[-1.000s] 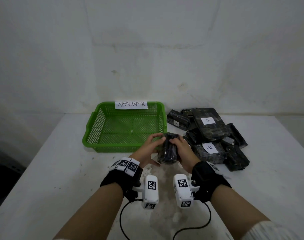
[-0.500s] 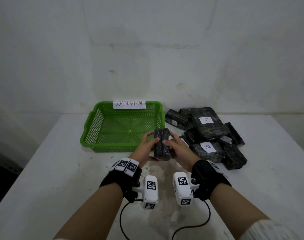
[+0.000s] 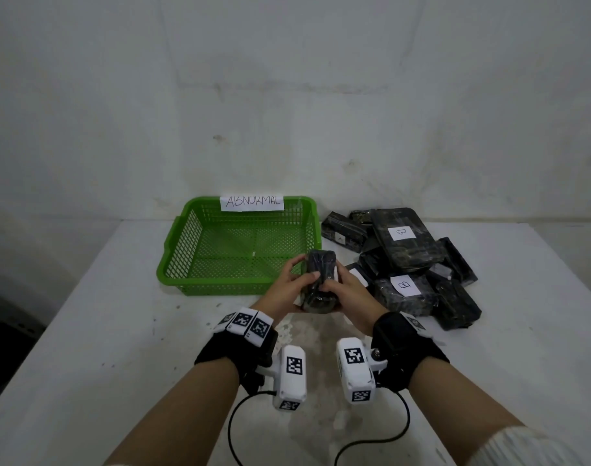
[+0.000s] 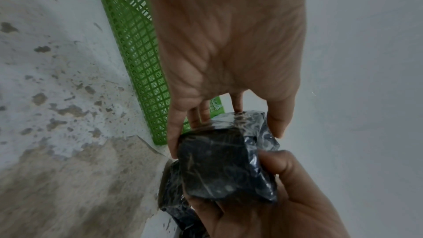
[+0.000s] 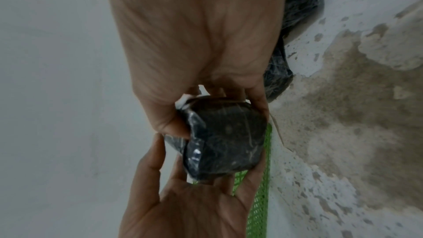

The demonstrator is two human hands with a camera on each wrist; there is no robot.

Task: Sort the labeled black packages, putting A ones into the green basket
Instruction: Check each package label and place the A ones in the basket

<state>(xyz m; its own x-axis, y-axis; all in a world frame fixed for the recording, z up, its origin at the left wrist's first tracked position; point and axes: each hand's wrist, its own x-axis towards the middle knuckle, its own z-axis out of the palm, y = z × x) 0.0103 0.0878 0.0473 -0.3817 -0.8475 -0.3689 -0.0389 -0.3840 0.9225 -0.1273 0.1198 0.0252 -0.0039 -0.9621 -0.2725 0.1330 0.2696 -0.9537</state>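
Table (image 3: 85, 348), one: white, its paint worn and stained near the front edge, carrying everything below. Green basket (image 3: 183, 243), one: slotted plastic, a paper sign reading ABNORMAL on its far rim, nothing inside, standing just left of the pile. Pile of black packages (image 3: 418, 264), one heap at the right of the basket; about nine or ten wrapped blocks can be made out, though overlaps make an exact count uncertain; two show white labels marked B, and at least one more label is partly hidden and unreadable. Hands, two: left hand (image 3: 287, 290) and right hand (image 3: 347, 290), both curled around the same item from opposite sides, thumbs on top. Held package (image 3: 319, 280), one: small, black, film-wrapped, raised above the table in front of the basket's near right corner; no label shows on any face seen in the head or wrist views. Handling note, as judgement: the step in hand appears to be finding the letter, so the package should be turned slowly between the fingers until the label faces up, gripped on its edges so the slippery film does not slide, and released into the basket only if it reads A.
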